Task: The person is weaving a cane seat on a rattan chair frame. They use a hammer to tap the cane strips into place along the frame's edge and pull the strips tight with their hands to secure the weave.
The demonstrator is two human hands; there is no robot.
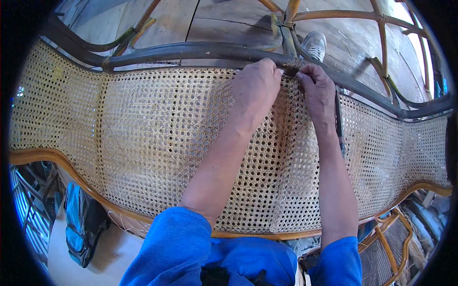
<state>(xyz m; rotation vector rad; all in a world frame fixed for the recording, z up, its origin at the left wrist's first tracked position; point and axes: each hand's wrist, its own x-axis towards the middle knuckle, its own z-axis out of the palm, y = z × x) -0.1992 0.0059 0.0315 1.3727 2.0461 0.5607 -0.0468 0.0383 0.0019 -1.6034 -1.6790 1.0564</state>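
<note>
A wide panel of woven cane webbing stretches across in front of me, framed by a dark rattan pole along the far edge and an orange-brown rattan rim along the near edge. My left hand is closed at the webbing's far edge, its fingertips beside the dark pole; what they grip is too small to tell. Just to its right, my right hand pinches at the same edge, near a wrapped joint. Between the hands shows a small dark gap. A dark, narrow strip lies beside my right wrist.
Beyond the pole, rattan legs and braces rise over a board floor, where a grey shoe shows. A blue and black backpack lies at lower left. A cane-webbed rattan piece and loose fibres are at lower right.
</note>
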